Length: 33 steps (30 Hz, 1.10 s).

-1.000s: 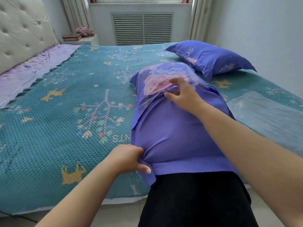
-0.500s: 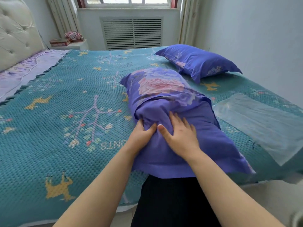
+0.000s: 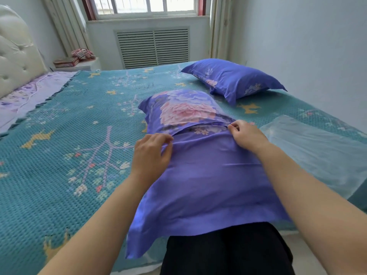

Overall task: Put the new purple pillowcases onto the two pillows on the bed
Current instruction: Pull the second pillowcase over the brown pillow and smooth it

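A pillow in a purple pillowcase [image 3: 206, 175] with a pink flower print lies lengthwise on the bed in front of me, its near end hanging over the bed edge against my black clothing. My left hand [image 3: 152, 153] pinches the edge of the case's plain purple flap at its left side. My right hand [image 3: 246, 133] pinches the same flap edge at its right side. The flap lies across the pillow's middle, just below the flower print. A second pillow [image 3: 232, 78] in a matching purple case rests flat at the far right of the bed.
The bed carries a teal patterned blanket [image 3: 65, 139]. A clear plastic bag [image 3: 317, 149] lies flat at the right edge. A padded headboard [image 3: 15, 56] is at far left, a nightstand [image 3: 79, 64] with books behind it, a wall to the right.
Both hands moved apart from the pillow's middle to the two sides of the flap and now pinch its edge. The flap lies drawn flat over the pillow's near half.
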{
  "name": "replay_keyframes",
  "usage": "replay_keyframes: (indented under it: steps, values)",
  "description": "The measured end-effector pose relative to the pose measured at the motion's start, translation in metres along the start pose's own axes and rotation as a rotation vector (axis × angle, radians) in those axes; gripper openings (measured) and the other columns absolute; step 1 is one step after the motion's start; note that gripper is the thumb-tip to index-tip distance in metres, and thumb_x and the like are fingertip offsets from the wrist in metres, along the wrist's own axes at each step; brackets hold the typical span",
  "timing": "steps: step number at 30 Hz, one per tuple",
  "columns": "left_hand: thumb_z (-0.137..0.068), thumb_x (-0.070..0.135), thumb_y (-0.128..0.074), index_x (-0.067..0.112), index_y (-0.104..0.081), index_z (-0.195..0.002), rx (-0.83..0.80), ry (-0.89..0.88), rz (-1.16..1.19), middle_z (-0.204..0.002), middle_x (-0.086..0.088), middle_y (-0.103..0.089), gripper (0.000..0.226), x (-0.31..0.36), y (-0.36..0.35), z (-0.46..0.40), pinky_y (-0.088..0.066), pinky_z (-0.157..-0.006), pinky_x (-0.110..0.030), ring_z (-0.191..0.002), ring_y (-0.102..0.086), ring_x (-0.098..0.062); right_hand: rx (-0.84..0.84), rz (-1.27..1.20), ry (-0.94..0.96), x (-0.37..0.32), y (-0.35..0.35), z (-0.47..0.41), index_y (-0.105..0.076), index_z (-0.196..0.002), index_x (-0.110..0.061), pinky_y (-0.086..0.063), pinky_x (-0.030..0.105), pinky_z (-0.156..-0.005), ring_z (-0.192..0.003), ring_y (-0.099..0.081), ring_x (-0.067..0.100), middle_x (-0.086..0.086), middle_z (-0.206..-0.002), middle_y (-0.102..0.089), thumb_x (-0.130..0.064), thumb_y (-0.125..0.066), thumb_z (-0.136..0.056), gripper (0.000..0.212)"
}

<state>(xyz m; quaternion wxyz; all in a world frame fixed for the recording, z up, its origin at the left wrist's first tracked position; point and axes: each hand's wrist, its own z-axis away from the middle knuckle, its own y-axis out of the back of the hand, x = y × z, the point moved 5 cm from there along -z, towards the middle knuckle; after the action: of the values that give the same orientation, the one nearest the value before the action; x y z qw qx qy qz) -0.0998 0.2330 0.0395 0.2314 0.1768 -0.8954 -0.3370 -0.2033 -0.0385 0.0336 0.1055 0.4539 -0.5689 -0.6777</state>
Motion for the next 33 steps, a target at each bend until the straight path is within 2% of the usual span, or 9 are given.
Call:
replay_keyframes:
  steps: [4,8,11,13,16,18,22,28,33]
  values:
    - [-0.092,0.043,-0.040,0.028,-0.060,-0.117,-0.306,-0.136,-0.170,-0.120,0.007,-0.063,0.034,0.042,-0.038,-0.028,-0.029,-0.102,-0.039,-0.120,-0.050,-0.022,-0.115,0.345,-0.017,-0.009,0.005,-0.021,-0.055,-0.121,-0.015,-0.041,0.038,-0.095,-0.116,-0.053,0.032,0.013,-0.128,-0.056,-0.041,-0.043,-0.095,0.038]
    - [-0.099,0.041,-0.030,0.025,-0.033,-0.141,-0.531,0.010,-0.306,-0.150,0.004,-0.033,0.045,0.030,-0.066,-0.054,-0.003,-0.113,-0.056,-0.142,-0.019,-0.025,-0.257,0.239,0.229,-0.026,0.004,-0.023,-0.045,-0.134,-0.019,-0.041,0.031,-0.094,-0.115,-0.052,0.026,0.008,-0.132,-0.052,-0.012,-0.053,-0.085,0.050]
    - [-0.093,0.046,-0.045,0.025,-0.041,-0.133,-0.665,0.092,-0.191,-0.145,0.000,-0.038,0.045,0.017,-0.072,-0.074,-0.016,-0.112,-0.055,-0.138,-0.028,-0.028,-0.272,0.148,0.351,-0.033,0.009,-0.024,-0.054,-0.085,-0.025,-0.039,0.029,-0.073,-0.088,-0.052,0.023,-0.003,-0.087,-0.056,-0.009,-0.059,-0.080,0.018]
    - [-0.087,0.050,-0.054,0.028,-0.053,-0.103,-0.706,0.053,-0.151,-0.128,0.002,-0.051,0.028,0.014,-0.072,-0.082,-0.026,-0.106,-0.054,-0.127,-0.039,-0.024,-0.265,0.148,0.425,-0.037,0.013,-0.021,-0.043,-0.068,-0.026,-0.040,0.034,-0.077,-0.082,-0.051,0.024,-0.006,-0.073,-0.051,-0.012,-0.062,-0.077,0.024]
    - [-0.088,0.041,-0.053,0.030,-0.059,-0.096,-0.589,-0.035,-0.326,-0.125,0.005,-0.055,0.015,0.010,-0.065,-0.096,-0.016,-0.108,-0.062,-0.128,-0.038,-0.020,-0.211,0.466,0.506,-0.037,0.019,-0.018,-0.054,-0.078,-0.028,-0.016,0.051,-0.110,-0.093,-0.055,0.018,-0.007,-0.087,-0.062,-0.023,-0.057,-0.080,0.007]
    - [-0.089,0.029,-0.047,0.028,-0.060,-0.106,-0.462,-0.024,-0.473,-0.120,0.001,-0.062,0.022,0.002,-0.063,-0.103,-0.014,-0.110,-0.060,-0.122,-0.049,-0.022,-0.222,0.761,0.472,-0.038,0.023,-0.020,-0.057,-0.087,-0.026,0.001,0.064,-0.108,-0.100,-0.057,0.018,-0.007,-0.094,-0.064,-0.021,-0.050,-0.084,0.010]
    - [-0.090,0.016,-0.040,0.019,-0.059,-0.101,-0.362,-0.018,-0.527,-0.103,-0.007,-0.069,0.022,-0.001,-0.073,-0.097,-0.011,-0.113,-0.055,-0.100,-0.063,-0.028,-0.235,1.100,0.501,-0.056,0.008,-0.024,-0.061,-0.091,-0.024,0.000,0.072,-0.106,-0.103,-0.058,0.020,-0.008,-0.081,-0.062,-0.012,-0.044,-0.087,0.021]
    - [-0.089,0.034,-0.052,0.018,-0.061,-0.089,-0.251,-0.204,-0.398,-0.091,0.000,-0.072,0.018,0.017,-0.075,-0.071,-0.003,-0.109,-0.064,-0.112,-0.058,-0.023,0.164,0.795,0.241,-0.036,0.022,-0.062,-0.063,-0.096,-0.017,0.003,0.070,-0.108,-0.090,-0.065,0.029,0.007,-0.083,-0.070,-0.004,-0.031,-0.089,0.035]
    - [-0.089,0.014,-0.041,0.017,-0.062,-0.101,-0.457,-0.131,-0.605,-0.124,-0.007,-0.063,0.025,-0.001,-0.070,-0.070,0.014,-0.107,-0.063,-0.136,-0.034,-0.024,0.284,0.825,0.534,-0.038,-0.031,-0.052,-0.070,-0.072,-0.014,-0.021,0.078,-0.096,-0.075,-0.063,0.029,0.006,-0.059,-0.064,-0.009,-0.046,-0.076,0.026]
